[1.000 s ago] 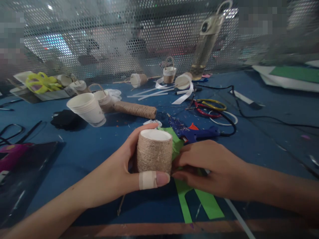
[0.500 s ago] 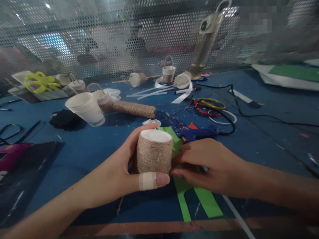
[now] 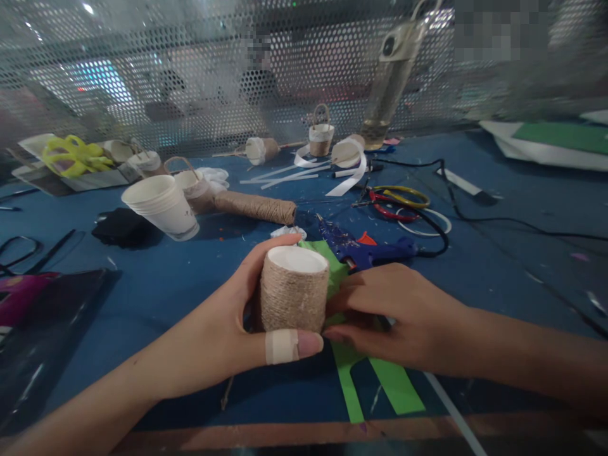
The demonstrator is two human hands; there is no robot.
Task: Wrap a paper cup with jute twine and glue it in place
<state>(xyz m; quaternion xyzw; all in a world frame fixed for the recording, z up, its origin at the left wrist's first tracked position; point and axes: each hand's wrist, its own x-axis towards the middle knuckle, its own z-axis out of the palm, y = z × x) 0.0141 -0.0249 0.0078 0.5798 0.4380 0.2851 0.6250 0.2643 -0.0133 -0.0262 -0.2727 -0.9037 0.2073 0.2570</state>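
A paper cup wrapped in brown twine (image 3: 294,294) stands upright in my left hand (image 3: 242,310), its white inside showing at the top. The thumb, with a beige bandage (image 3: 282,346) around it, lies across the front near the base, and the fingers curl behind. My right hand (image 3: 389,316) is closed with its fingertips against the cup's lower right side; the tips are partly hidden. Beneath that hand lie green paper pieces (image 3: 396,386). A blue glue gun (image 3: 375,252) rests just beyond it. A short twine end (image 3: 227,394) hangs below my left hand.
Stacked paper cups (image 3: 162,206) and a twine roll (image 3: 256,208) lie left of centre. Small twine-covered baskets (image 3: 321,140), white strips (image 3: 292,176) and a tall bottle (image 3: 387,88) are at the back. A black cable (image 3: 449,190) crosses the right side. Yellow scissors (image 3: 73,157) sit far left.
Both hands and the cup keep nearly the same place. The right fingers shift very slightly at the cup's side, and the view moves a little.
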